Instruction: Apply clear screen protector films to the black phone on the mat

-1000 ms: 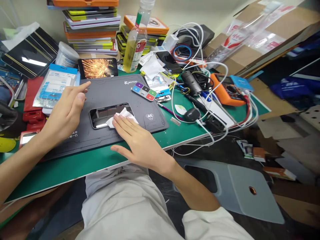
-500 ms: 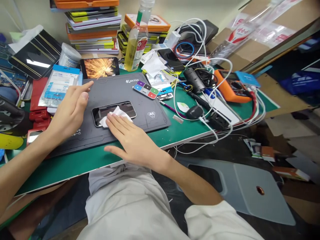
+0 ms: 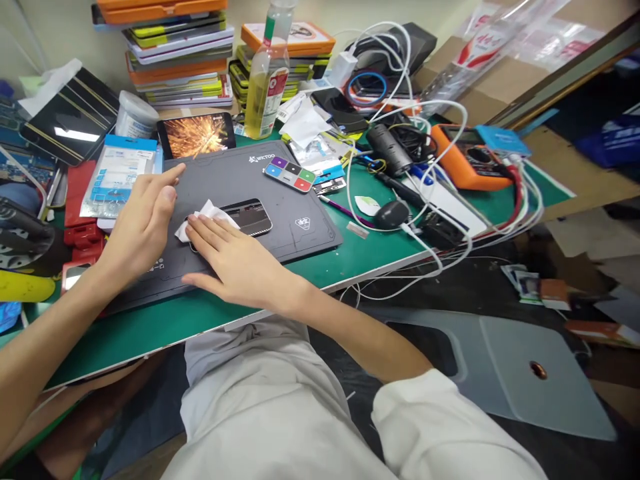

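A phone (image 3: 254, 217) lies screen up on the dark grey mat (image 3: 300, 230). My right hand (image 3: 235, 260) rests flat on a white wipe (image 3: 215, 211), pressing it over the phone's left part, with its fingers stretched out and the thumb apart. The wipe and fingers hide that end of the phone. Left of the phone, my left hand (image 3: 147, 223) is over the mat's left side, its index finger extended and thumb raised, holding nothing. A small tile with coloured squares (image 3: 289, 175) sits on the mat behind the phone.
Behind the mat are a lit tablet (image 3: 197, 135), a bottle of yellow liquid (image 3: 267, 83) and stacked cases (image 3: 180, 67). Cables, a black webcam-like device (image 3: 391, 215) and an orange multimeter (image 3: 470, 160) crowd the right. A blue-white packet (image 3: 123, 173) lies at the left.
My right hand and the wipe have slid left along the phone, uncovering more of its right part. My left hand has hardly moved. The view has shifted slightly.
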{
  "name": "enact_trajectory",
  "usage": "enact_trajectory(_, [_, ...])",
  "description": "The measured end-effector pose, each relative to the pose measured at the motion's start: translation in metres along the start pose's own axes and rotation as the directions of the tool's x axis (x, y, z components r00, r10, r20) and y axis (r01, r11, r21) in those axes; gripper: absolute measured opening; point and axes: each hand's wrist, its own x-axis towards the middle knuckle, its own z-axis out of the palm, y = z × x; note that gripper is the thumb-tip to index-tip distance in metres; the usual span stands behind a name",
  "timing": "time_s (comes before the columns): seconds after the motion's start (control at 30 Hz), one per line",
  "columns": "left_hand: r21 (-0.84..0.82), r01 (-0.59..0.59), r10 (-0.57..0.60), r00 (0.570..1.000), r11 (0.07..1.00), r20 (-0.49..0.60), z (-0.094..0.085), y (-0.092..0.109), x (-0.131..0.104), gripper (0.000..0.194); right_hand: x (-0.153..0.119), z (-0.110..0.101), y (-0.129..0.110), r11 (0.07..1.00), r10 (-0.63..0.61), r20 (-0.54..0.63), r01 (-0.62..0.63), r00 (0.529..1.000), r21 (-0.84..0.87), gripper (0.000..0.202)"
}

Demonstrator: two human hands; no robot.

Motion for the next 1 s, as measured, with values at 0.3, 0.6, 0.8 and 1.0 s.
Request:
enact_trajectory(0.3, [0.002, 0.017, -0.017, 1.000, 1.000, 0.007, 0.001, 0.001, -0.002, 0.098, 0.018, 0.002, 0.004, 1.000, -0.002, 0.009, 0.002, 1.000, -0.001, 0.085])
enact_trajectory(0.6, [0.025, 0.011, -0.011, 1.000, 1.000, 0.013, 0.001, 0.001, -0.001, 0.104, -0.009, 0.009, -0.013, 0.999, -0.032, -0.016, 0.032, 0.999, -0.023, 0.092])
enact_trajectory(0.8, [0.027, 0.005, -0.005, 1.000, 1.000, 0.023, 0.000, 0.003, -0.002, 0.106, -0.020, 0.005, -0.003, 1.000, -0.024, -0.019, 0.024, 1.000, 0.007, 0.083])
enact_trajectory(1.0, [0.051, -0.020, 0.020, 1.000, 0.999, 0.001, -0.002, 0.001, 0.001, 0.110, 0.012, -0.005, 0.018, 0.998, 0.028, -0.030, -0.029, 0.999, -0.049, 0.082])
